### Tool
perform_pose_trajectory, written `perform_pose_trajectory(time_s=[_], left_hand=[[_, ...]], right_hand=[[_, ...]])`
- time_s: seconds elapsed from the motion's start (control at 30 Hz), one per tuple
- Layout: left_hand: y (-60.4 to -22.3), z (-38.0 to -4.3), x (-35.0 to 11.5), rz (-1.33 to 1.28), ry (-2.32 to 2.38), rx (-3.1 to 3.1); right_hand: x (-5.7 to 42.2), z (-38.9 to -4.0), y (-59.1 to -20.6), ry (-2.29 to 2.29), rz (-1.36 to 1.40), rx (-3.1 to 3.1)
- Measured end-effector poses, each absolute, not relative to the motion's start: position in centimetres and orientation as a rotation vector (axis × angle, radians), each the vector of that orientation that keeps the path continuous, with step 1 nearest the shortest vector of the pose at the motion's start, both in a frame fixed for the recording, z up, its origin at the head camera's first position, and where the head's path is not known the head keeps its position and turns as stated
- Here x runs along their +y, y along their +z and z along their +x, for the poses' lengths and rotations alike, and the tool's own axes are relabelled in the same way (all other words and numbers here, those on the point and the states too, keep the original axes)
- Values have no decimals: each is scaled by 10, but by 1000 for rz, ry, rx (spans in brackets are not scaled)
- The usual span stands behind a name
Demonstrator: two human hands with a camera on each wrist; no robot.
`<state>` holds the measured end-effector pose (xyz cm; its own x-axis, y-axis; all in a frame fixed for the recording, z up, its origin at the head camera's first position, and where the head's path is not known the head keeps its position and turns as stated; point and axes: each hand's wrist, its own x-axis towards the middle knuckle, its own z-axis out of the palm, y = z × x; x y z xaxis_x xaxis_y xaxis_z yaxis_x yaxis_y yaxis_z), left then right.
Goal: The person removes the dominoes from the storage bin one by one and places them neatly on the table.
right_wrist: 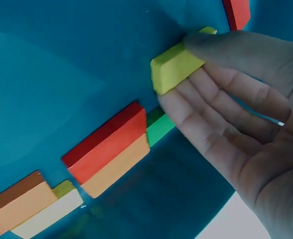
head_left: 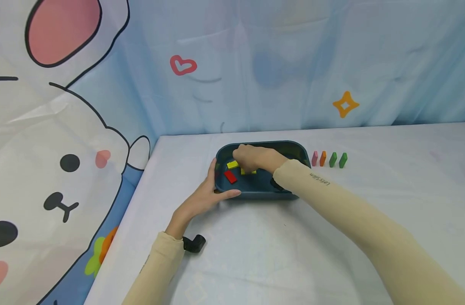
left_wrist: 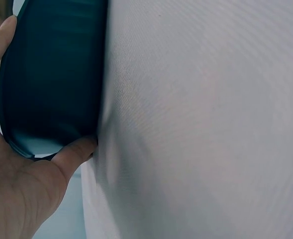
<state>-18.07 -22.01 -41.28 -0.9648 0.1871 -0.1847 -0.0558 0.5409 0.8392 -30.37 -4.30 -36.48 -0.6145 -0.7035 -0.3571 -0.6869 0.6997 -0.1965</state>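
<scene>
A dark teal tub [head_left: 263, 195] sits on the white-covered table. My left hand [head_left: 202, 197] spans its left front corner, with straight fingers along the left end and the thumb against the front wall. In the left wrist view, fingers touch the rim and the thumb presses low on the tub. My right hand [head_left: 255, 157] reaches down inside and pinches a yellow block [right_wrist: 173, 69] between thumb and fingers. Another yellow block [head_left: 232, 164] and a red block [head_left: 230, 176] lie nearby inside the tub. The right forearm hides the tub's right part in the head view.
More blocks lie in the tub in the right wrist view: a red block [right_wrist: 106, 142] against an orange block [right_wrist: 116, 167], a green block [right_wrist: 160, 125], and others. Pink [head_left: 314, 158], orange [head_left: 322, 158] and two green blocks [head_left: 333, 159] stand right of the tub. A patterned curtain [head_left: 255, 84] hangs behind.
</scene>
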Motion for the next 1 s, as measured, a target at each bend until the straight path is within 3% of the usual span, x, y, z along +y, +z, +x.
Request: perform_pose_trajectory(time_s=[0.77, 1.0], left_hand=[[-411, -187, -219, 103, 1354, 2533], [-411, -188, -218, 119, 1354, 2526]], right_hand=[[-37, -311, -363, -69, -1071, 2428], [-14, -307, -333, -269, -1185, 2449]])
